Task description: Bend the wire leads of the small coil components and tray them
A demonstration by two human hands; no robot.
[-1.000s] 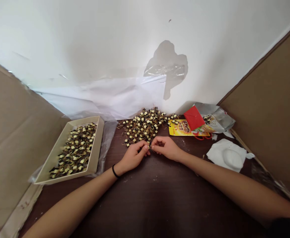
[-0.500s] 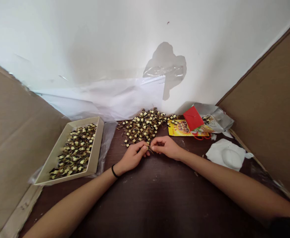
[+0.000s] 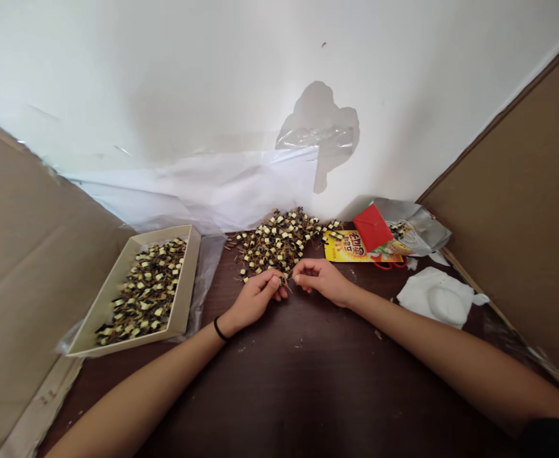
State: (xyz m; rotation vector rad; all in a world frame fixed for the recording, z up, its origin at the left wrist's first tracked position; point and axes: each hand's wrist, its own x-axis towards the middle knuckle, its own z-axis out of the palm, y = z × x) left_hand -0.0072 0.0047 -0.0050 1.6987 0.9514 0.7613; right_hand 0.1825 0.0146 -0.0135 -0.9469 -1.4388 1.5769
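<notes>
My left hand and my right hand meet at the middle of the dark wooden table, fingers curled in pinches. Between their fingertips is one small component with thin wire leads, too small to make out well. Just beyond them lies a loose pile of small yellow-and-black wired components. A black band circles my left wrist.
A beige tray holding several of the same components sits at the left on clear plastic. A yellow snack packet, a red piece and a silver bag lie at back right, white tissue nearer. Cardboard walls stand on both sides.
Both hands have shifted slightly toward the pile, still pinched together over the small component. Nothing else has moved.
</notes>
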